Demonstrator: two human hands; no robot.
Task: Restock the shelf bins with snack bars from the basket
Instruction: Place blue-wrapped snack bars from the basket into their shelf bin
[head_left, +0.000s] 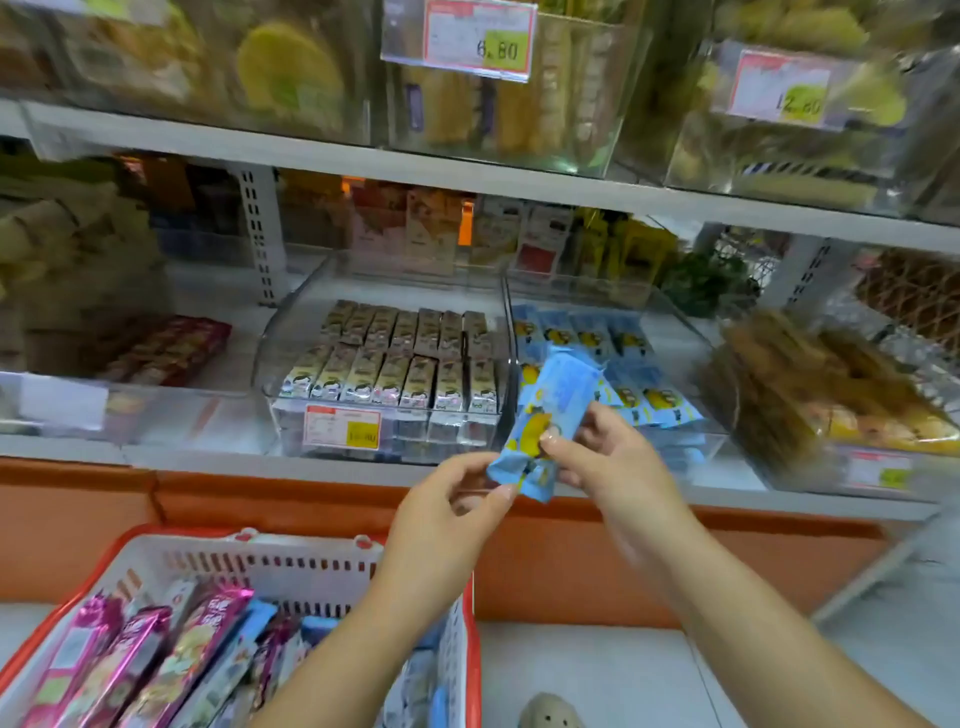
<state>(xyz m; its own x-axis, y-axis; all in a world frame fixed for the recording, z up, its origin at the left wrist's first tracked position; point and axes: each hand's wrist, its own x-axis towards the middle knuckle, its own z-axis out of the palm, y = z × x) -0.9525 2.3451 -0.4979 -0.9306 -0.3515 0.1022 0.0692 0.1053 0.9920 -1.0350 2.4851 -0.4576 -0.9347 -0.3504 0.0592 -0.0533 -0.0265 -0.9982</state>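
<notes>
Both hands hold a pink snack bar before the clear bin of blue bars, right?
Not quite. The head view shows the snack bar held by the left hand and right hand, in front of the clear bin, is blue, not pink.

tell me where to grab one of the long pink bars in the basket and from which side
Pinch a pink bar across its narrow width near its far end, likely from above: the bars lie packed side by side in the basket, so their long edges are blocked. The left hand and right hand both hold a blue bar now.
</notes>
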